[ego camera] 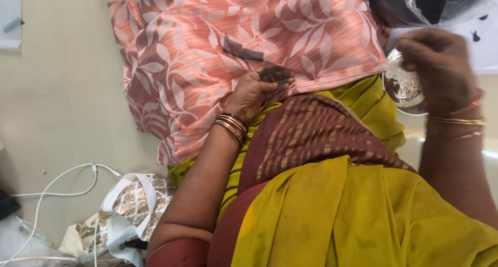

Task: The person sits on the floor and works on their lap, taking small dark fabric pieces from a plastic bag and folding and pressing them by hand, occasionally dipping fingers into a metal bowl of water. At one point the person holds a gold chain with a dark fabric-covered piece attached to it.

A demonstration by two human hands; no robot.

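Note:
My left hand (252, 94) rests on a pink cloth with a pale leaf pattern (187, 49) and is shut on a dark crumbly clump (275, 73), pinched between thumb and fingertips. A flat dark strip (241, 50) lies on the cloth just beyond that hand. My right hand (441, 64) hovers blurred over a small steel bowl (402, 88) that has dark specks inside. Its fingers are bunched together, and whether they hold anything is hidden. Bangles circle both wrists. A yellow and maroon garment (332, 194) covers my lap.
A white cable (57, 186) loops over the beige floor (62, 106) at the left. A patterned cloth bag with white handles (129, 204) lies at lower left. Clear plastic (410, 7) and a white sheet (485, 44) sit at top right.

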